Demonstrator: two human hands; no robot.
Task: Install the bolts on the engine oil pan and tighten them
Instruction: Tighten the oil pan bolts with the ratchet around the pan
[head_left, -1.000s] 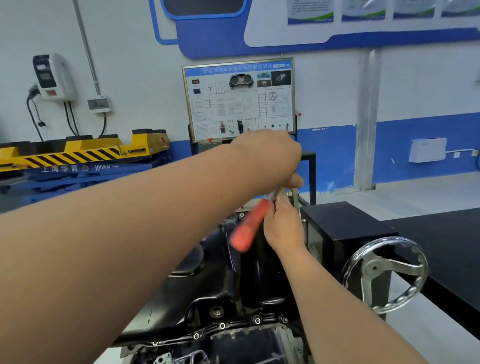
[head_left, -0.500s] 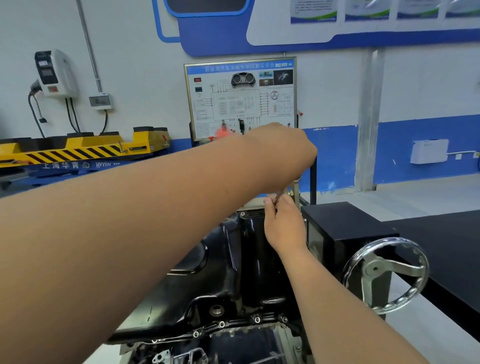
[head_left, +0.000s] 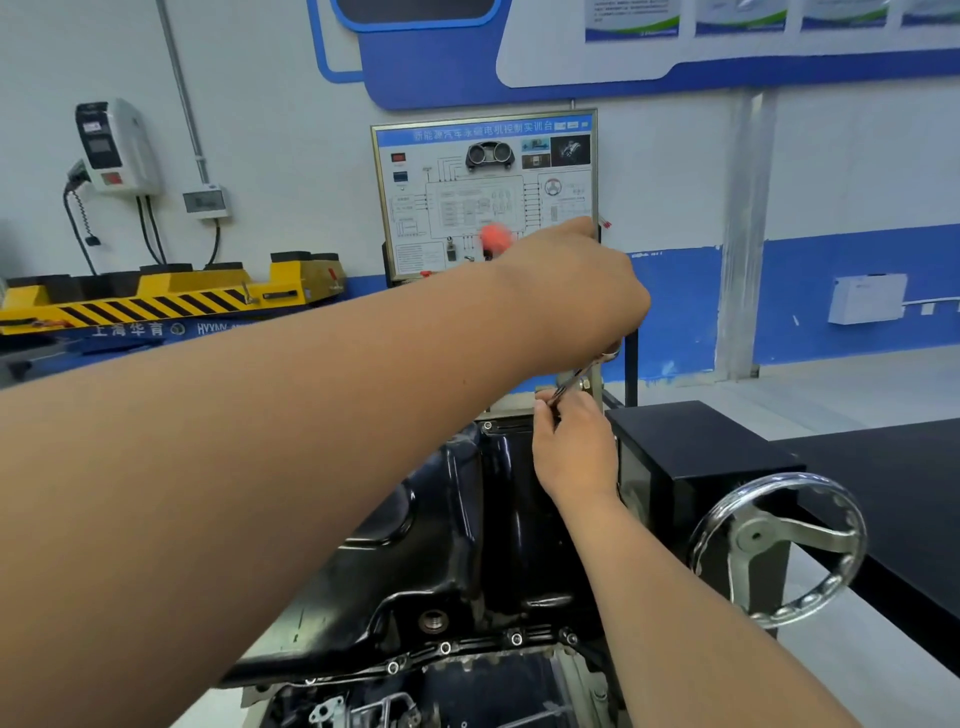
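Note:
The black oil pan (head_left: 441, 545) lies on the engine in front of me, with several bolts (head_left: 516, 638) seated along its near flange and one bolt (head_left: 487, 426) at the far edge. My left hand (head_left: 587, 296) reaches across and grips a ratchet wrench (head_left: 576, 379). The wrench's orange handle end (head_left: 496, 236) sticks out blurred behind that hand. Just below, my right hand (head_left: 571, 447) pinches the lower metal end of the wrench at the pan's far right corner. The bolt under the tool is hidden by my fingers.
A silver handwheel (head_left: 779, 545) on the engine stand sits to the right, beside a black box (head_left: 691, 447) and a black bench (head_left: 893, 493). A training panel (head_left: 483, 197) stands behind the engine. A yellow lift (head_left: 171, 301) is at the left wall.
The orange handle has swung from below and left of my left hand up to behind it. My left hand rose slightly; my right hand stayed at the pan's far corner.

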